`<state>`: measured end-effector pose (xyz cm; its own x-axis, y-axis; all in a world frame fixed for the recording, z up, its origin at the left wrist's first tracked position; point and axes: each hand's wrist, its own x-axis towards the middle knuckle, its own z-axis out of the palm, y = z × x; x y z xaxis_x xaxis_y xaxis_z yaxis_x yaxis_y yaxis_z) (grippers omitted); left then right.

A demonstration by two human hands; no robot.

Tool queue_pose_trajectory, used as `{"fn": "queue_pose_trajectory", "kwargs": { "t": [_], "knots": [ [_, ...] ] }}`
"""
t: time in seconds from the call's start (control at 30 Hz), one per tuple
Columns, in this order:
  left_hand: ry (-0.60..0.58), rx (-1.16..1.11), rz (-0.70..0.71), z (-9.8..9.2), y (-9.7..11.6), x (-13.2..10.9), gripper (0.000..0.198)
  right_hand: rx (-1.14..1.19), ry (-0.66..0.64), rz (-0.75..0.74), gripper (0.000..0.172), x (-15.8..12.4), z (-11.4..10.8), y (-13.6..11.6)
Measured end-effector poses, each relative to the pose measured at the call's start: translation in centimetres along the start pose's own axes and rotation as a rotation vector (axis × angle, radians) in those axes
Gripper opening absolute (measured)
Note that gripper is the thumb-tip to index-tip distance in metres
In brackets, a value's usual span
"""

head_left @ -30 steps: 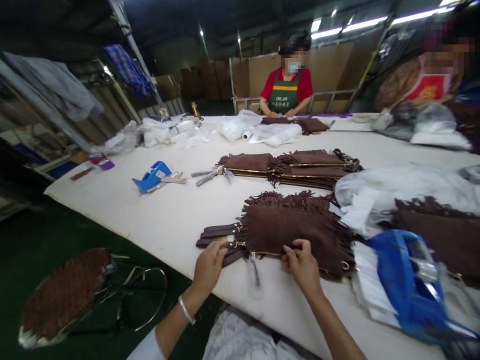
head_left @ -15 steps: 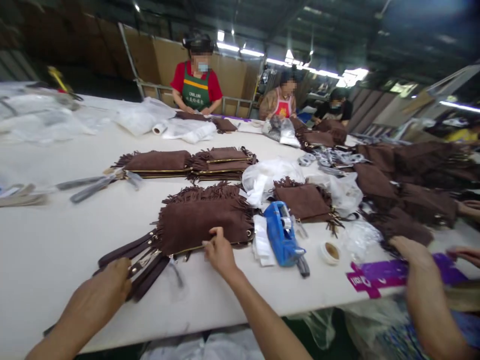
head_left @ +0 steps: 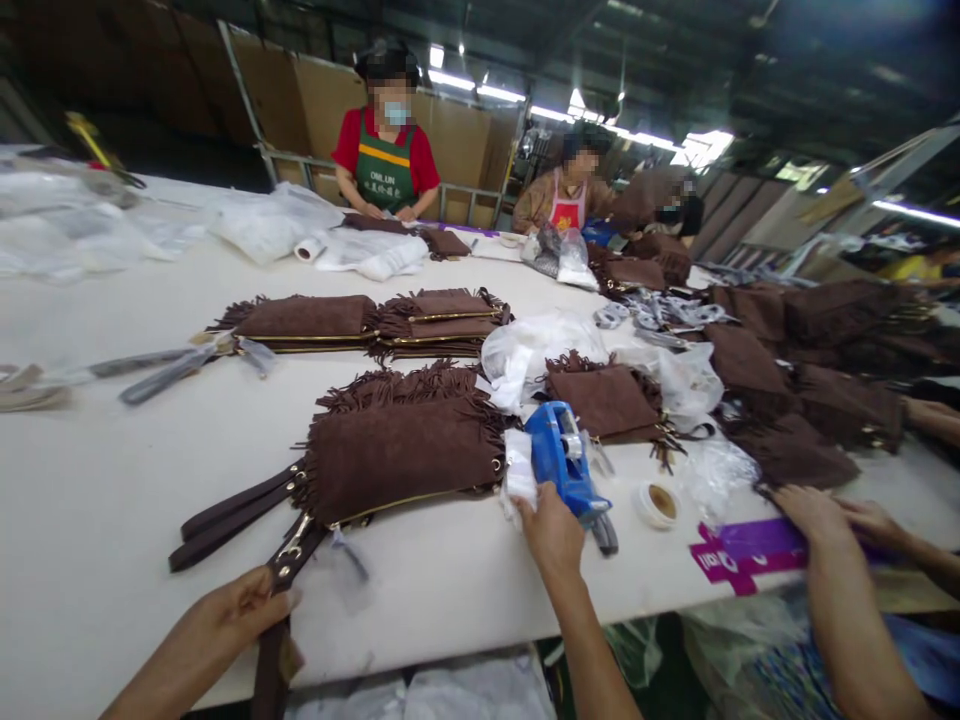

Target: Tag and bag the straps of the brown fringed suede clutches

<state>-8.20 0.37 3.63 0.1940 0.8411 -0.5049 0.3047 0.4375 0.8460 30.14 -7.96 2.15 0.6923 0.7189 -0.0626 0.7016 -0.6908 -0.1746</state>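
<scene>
In front of me lies a brown fringed suede bag (head_left: 405, 455) with a gold zipper along its near edge. My left hand (head_left: 244, 610) is closed on a brown wrist strap (head_left: 289, 560) with gold hardware, clipped at the bag's left corner. Another looped strap (head_left: 232, 515) lies beside it on the table. My right hand (head_left: 551, 535) pinches the lower end of a stack of small white plastic sleeves (head_left: 517, 465), right of the bag. A blue tape dispenser (head_left: 562, 460) stands just beyond those fingers.
More fringed bags (head_left: 300, 325) lie farther back on the white table (head_left: 112, 480). A tape roll (head_left: 658, 505) sits to the right, near a co-worker's hands (head_left: 817, 510) and purple packaging (head_left: 750, 550). Brown bags (head_left: 840, 400) are heaped at the right; several people work across the table.
My right hand has left the bag's zipper edge and moved right to the white sleeves. My left hand has shifted slightly right and down, pulling one strap toward me, away from the other.
</scene>
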Motion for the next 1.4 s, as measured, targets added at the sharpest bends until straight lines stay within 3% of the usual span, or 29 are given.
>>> {"fn": "queue_pose_trajectory", "kwargs": {
  "t": [0.1,0.23,0.37,0.5,0.57,0.73,0.83,0.93,1.03,1.2,1.33,1.4],
  "knots": [
    [-0.135,0.104,0.037,0.0,-0.3,-0.6,0.036,0.04,-0.009,0.036,0.032,-0.2,0.0,0.5],
    [-0.139,0.067,0.109,-0.4,-0.5,-1.0,0.028,0.046,-0.002,0.056,0.045,1.1,0.7,1.9],
    [-0.004,0.211,0.109,-1.0,-0.3,-2.2,0.019,-0.024,-0.004,-0.008,0.046,1.6,0.9,2.4],
    [0.288,0.602,0.271,0.3,2.3,-3.1,0.021,-0.121,0.032,-0.055,0.038,0.1,-1.1,1.8],
    [0.277,0.642,0.388,2.6,4.0,-2.3,0.021,-0.082,0.085,-0.062,0.033,-0.1,-1.5,1.5],
    [-0.145,0.493,0.686,12.8,7.5,0.6,0.016,0.099,0.118,-0.026,0.028,0.5,-1.4,2.3],
    [-0.278,0.544,0.789,18.6,8.3,2.1,0.019,0.217,0.122,-0.027,0.023,0.4,-1.3,3.0],
    [-0.354,0.583,0.833,22.5,8.6,3.5,0.021,0.27,0.115,-0.046,0.021,0.1,-1.0,3.4],
    [-0.348,0.609,0.857,24.9,8.4,4.7,0.028,0.288,0.062,-0.077,0.022,-0.1,-0.4,3.8],
    [-0.394,0.774,0.93,27.8,7.6,6.3,0.058,0.404,-0.034,-0.088,0.028,-0.1,0.7,4.0],
    [-0.392,0.892,0.914,28.8,6.6,7.3,0.058,0.673,-0.113,-0.063,0.034,-0.4,0.7,4.9],
    [-0.399,0.888,0.911,28.8,6.4,7.6,0.058,0.722,-0.116,-0.132,0.037,-0.8,0.6,5.9]
  ]
}}
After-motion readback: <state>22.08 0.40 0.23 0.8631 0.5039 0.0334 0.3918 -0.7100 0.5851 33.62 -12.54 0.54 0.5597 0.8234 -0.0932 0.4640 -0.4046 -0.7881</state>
